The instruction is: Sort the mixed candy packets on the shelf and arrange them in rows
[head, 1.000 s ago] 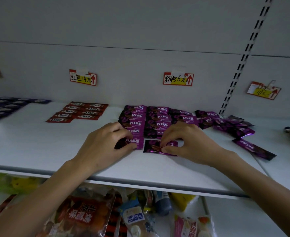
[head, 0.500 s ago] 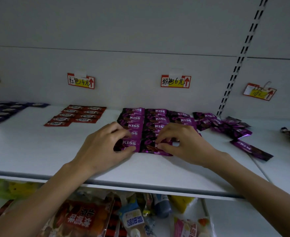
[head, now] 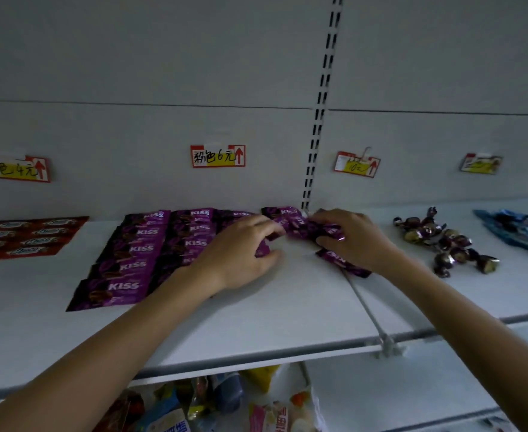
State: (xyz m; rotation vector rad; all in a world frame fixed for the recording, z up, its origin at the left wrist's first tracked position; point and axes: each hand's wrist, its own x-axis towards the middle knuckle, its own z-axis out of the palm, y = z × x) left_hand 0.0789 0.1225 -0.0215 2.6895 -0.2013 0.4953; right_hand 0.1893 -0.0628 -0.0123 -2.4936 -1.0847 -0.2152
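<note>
Purple KISS candy packets (head: 138, 247) lie in neat rows on the white shelf (head: 287, 307). To their right sits a loose heap of the same purple packets (head: 300, 224) near the back wall. My left hand (head: 240, 254) reaches over the rows and pinches a purple packet at the heap's left edge. My right hand (head: 350, 238) has its fingers curled round packets on the heap's right side. One more purple packet (head: 340, 263) lies partly under my right wrist.
Red packets (head: 28, 236) lie in rows at the left. Twist-wrapped chocolates (head: 443, 241) and blue packets (head: 518, 232) sit on the shelf to the right. Price tags hang on the back wall (head: 217, 156). A divider rail (head: 368, 310) crosses the shelf. Snack bags fill the lower shelf (head: 212, 403).
Both hands have left the front of the purple rows and moved right and back to the loose heap. The view has swung right, bringing chocolates and blue packets into sight.
</note>
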